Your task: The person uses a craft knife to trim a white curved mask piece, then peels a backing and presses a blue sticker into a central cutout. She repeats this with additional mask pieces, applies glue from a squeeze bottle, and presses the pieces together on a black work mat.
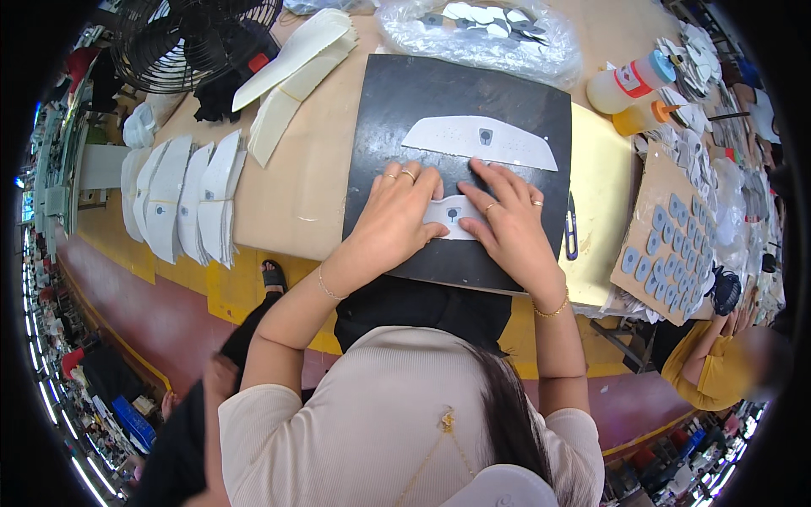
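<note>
On a black board (380, 110) in front of me lies a small white shaped piece (450, 226), perhaps cut fabric, with a dark grey emblem. My left hand (397, 211) grips its left end, thumb on top and fingers curled. My right hand (512, 215) holds the right end with the thumb, its index finger reaching toward the larger piece. That larger curved white piece (456, 135) lies flat just beyond my fingers, with a dark patch and rows of tiny holes. The undersides of my fingers are hidden.
Stacks of white pieces (165, 198) and long cream pieces (291, 80) lie left, near a black fan (190, 38). A plastic bag (541, 55) sits beyond the board. Right are glue bottles (604, 91), a pen-like tool (571, 228) and cardboard (638, 203) bearing grey patches.
</note>
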A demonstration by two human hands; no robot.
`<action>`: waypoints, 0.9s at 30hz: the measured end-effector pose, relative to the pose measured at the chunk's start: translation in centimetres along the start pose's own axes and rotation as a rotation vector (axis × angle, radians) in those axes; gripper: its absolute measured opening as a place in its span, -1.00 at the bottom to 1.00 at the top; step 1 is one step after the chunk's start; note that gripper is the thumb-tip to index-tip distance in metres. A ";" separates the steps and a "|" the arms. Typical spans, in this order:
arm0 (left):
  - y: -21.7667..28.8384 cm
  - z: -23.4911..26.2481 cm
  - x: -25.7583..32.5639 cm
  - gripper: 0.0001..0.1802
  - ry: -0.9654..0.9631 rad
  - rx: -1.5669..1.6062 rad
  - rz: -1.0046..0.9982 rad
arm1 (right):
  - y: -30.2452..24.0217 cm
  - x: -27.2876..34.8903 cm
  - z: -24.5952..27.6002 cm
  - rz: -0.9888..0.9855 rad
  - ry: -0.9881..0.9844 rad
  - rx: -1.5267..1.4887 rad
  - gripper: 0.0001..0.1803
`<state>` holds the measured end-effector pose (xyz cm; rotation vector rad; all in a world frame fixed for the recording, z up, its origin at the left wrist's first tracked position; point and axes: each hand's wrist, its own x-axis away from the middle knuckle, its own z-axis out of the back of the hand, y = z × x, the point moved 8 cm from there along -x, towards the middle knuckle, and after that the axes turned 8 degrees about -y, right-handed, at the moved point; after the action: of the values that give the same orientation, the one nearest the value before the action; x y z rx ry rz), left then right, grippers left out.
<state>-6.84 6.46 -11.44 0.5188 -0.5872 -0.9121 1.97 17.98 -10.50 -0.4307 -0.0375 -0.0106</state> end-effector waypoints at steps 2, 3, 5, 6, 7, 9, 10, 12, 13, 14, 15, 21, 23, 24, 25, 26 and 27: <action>-0.5 -0.4 -0.6 -0.48 -0.070 0.169 0.012 | 0.1 -0.7 0.4 0.003 -0.017 -0.113 -0.64; -0.4 -0.5 -1.0 -0.53 -0.136 0.233 -0.004 | 0.8 -0.8 0.4 -0.023 -0.075 -0.198 -0.66; 0.1 0.4 -1.0 -0.63 -0.265 0.366 -0.027 | 1.1 -1.3 1.4 -0.099 -0.217 -0.468 -0.76; 0.4 0.8 -1.1 -0.67 -0.340 0.476 -0.034 | 0.8 -1.3 2.6 -0.098 -0.235 -0.533 -0.76; 0.7 1.2 -1.0 -0.71 -0.416 0.588 -0.035 | 0.7 -1.2 3.6 -0.096 -0.257 -0.600 -0.75; 1.9 2.6 -0.8 -0.75 -0.488 0.707 -0.036 | 0.8 -0.8 4.8 -0.089 -0.255 -0.756 -0.72; 2.5 3.4 -0.6 -0.76 -0.492 0.735 -0.019 | 0.6 -0.9 5.5 -0.091 -0.251 -0.779 -0.71; 3.7 4.9 -0.3 -0.77 -0.503 0.793 0.009 | 0.1 -1.0 7.3 -0.101 -0.241 -0.821 -0.70; 4.3 5.5 -0.2 -0.77 -0.475 0.816 -0.024 | -0.3 -1.0 8.2 -0.068 -0.214 -0.832 -0.68; 4.8 6.0 -0.2 -0.76 -0.466 0.818 -0.037 | -0.5 -0.9 8.7 -0.080 -0.234 -0.830 -0.69; 5.1 6.4 -0.1 -0.76 -0.453 0.821 -0.046 | -0.6 -0.8 9.2 -0.088 -0.259 -0.831 -0.69; 6.4 7.4 0.2 -0.73 -0.416 0.792 -0.112 | -1.1 -0.5 10.5 -0.126 -0.315 -0.832 -0.70; 6.7 7.6 0.3 -0.72 -0.419 0.778 -0.104 | -1.0 -0.5 10.6 -0.118 -0.293 -0.839 -0.70; 6.9 7.7 0.3 -0.71 -0.418 0.767 -0.097 | -0.9 -0.5 10.6 -0.096 -0.264 -0.842 -0.70; 6.9 7.7 0.3 -0.70 -0.418 0.755 -0.089 | -0.9 -0.5 10.7 -0.074 -0.236 -0.845 -0.70; 7.0 7.7 0.3 -0.70 -0.391 0.732 -0.110 | -1.0 -0.5 10.7 -0.072 -0.234 -0.845 -0.69; 6.9 7.7 0.3 -0.70 -0.362 0.709 -0.128 | -1.1 -0.5 10.8 -0.067 -0.233 -0.845 -0.69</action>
<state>-7.82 8.45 -1.35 1.0451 -1.2342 -0.9137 1.11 21.49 -0.24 -1.2743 -0.2837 -0.0426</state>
